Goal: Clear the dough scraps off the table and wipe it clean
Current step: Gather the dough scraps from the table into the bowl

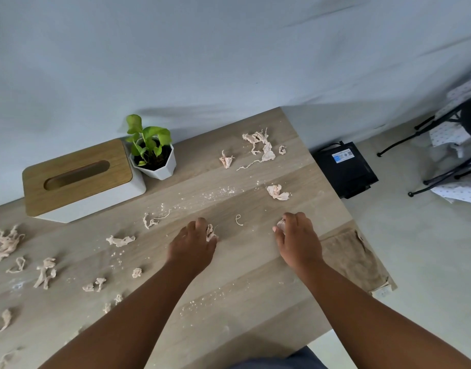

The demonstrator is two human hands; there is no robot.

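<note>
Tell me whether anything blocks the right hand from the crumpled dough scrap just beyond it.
Nothing visible does. The right hand, already pinching a small bit of dough, has bare flour-dusted table between it and the crumpled scrap. The brown cloth lies off to the side, near the table's edge.

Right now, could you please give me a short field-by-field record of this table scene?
surface: wooden table, dusted with flour
left hand: closed over a dough scrap
right hand: fingers on another small scrap
loose scraps: many, mostly at left; a large cluster at the far edge
cloth: beige, flat at the table's right edge, untouched
other items: tissue box touching a potted plant, far left
wiping: not yet begun
</note>
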